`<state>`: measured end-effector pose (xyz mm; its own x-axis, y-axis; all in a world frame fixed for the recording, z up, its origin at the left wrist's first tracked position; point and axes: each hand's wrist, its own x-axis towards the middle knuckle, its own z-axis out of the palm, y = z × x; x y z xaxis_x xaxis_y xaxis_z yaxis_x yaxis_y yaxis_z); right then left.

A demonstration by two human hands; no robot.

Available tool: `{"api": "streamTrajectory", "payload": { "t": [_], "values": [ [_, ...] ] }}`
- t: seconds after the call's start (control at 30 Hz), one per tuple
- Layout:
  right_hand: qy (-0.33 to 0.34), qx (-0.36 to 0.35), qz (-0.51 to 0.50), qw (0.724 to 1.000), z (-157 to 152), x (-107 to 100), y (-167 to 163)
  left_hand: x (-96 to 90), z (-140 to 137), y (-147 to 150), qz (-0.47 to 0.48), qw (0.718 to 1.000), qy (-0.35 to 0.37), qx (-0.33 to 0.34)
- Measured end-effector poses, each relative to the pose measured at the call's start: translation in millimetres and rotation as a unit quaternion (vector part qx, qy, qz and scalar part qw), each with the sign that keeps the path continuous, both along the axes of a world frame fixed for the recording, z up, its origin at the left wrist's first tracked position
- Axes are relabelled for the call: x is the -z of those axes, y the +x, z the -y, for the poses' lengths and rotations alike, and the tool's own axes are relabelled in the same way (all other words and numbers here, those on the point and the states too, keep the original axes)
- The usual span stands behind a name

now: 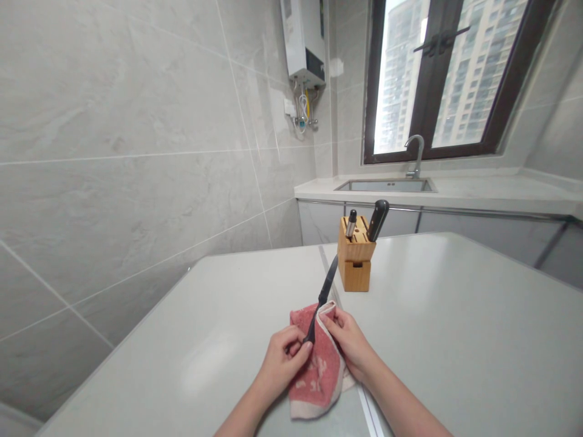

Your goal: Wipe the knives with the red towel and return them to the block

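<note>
A pair of black-handled kitchen scissors point(328, 284) points up and away, with dark blades seemingly closed. My left hand point(285, 358) pinches the black handle, and its fingers hide part of the grip. Below and behind the handle hangs a red towel point(319, 370) with a pale border. My right hand point(353, 343) grips the folded upper edge of this towel, to the right of the scissors. Just beyond the blade tips stands a wooden knife block point(357, 267), holding a black-handled knife point(378, 220) and a slimmer tool with a black-and-silver handle point(350, 223).
The pale table point(237, 303) spreads out on both sides of my hands, with a seam running through it. Behind it is a counter point(478, 185) with a sink point(387, 185) and faucet point(415, 152). A tiled wall point(136, 121) bounds the left.
</note>
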<state>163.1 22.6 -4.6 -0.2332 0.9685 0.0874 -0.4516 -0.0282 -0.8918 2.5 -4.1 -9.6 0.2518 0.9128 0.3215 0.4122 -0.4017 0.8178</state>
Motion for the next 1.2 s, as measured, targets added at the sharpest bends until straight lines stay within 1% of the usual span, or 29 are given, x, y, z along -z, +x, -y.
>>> {"api": "streamTrajectory", "payload": {
  "t": [0.17,0.4,0.5,0.57,0.67,0.73,0.9,1.03,1.2],
  "values": [
    [-0.019,0.02,-0.024,0.999,-3.0,1.8,2.0,-2.2,1.2,0.7,0.004,1.0,0.001,0.011],
    [-0.056,0.026,-0.078,0.995,-4.0,0.5,2.1,2.0,1.9,-1.0,-0.002,1.0,0.002,0.015],
    [-0.057,0.02,-0.09,0.994,-4.0,0.8,2.3,2.5,1.7,-1.6,0.0,1.0,0.0,0.014],
    [-0.051,0.014,-0.093,0.994,-4.0,1.8,2.6,2.1,1.8,-1.9,0.009,1.0,-0.005,0.027],
    [-0.044,0.011,-0.094,0.995,-3.5,2.3,2.4,1.6,1.8,-2.1,0.05,0.997,-0.03,0.053],
    [-0.044,0.008,-0.091,0.995,-2.6,1.4,1.9,1.9,1.4,-2.3,0.078,0.994,-0.052,0.058],
    [-0.048,0.005,-0.086,0.995,-0.5,-1.7,1.4,3.6,-0.1,-2.6,0.087,0.99,-0.087,0.062],
    [-0.055,0.013,-0.091,0.994,-0.9,-0.9,1.8,3.8,-1.2,-2.9,0.119,0.983,-0.125,0.06],
    [-0.056,0.015,-0.087,0.995,-2.2,0.8,1.9,4.2,-2.4,-3.2,0.128,0.982,-0.126,0.051]
  ]
}}
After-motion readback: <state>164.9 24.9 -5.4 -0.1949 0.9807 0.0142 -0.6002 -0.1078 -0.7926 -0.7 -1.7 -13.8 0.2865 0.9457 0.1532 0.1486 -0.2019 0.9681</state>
